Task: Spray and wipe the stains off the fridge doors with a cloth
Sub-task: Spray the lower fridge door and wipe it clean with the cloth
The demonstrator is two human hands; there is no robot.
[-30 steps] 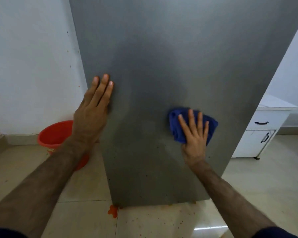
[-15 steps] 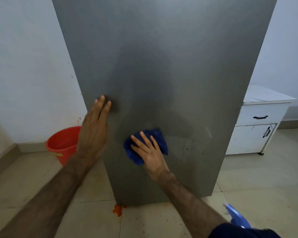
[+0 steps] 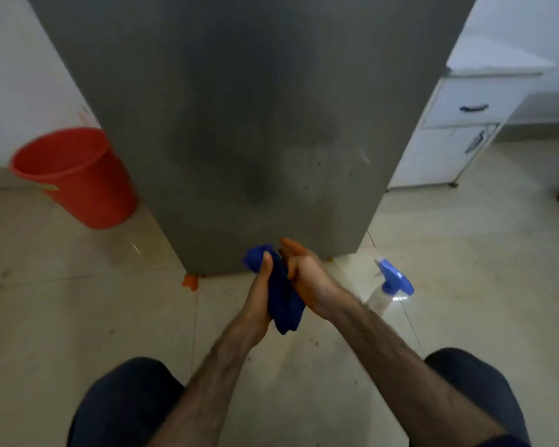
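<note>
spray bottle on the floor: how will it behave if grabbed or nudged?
The spray bottle has a clear body that looks mostly empty, so probably light. Its blue trigger head is bulky on top, so it may tip if nudged. The glossy floor may let it slide.

white walls (image 3: pixel 20 59), beige tiled floor (image 3: pixel 78 317), white cabinet (image 3: pixel 459 124) right, red bucket (image 3: pixel 75 175) left.

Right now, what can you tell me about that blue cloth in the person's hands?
The blue cloth is deep blue, soft-looking fabric, bunched into a crumpled wad, not spread flat. It is held up in front of the bottom of the grey fridge door, off its surface. The left hand grips it, thumb on top, and the right hand presses against its other side. One end hangs below the hands.
</note>
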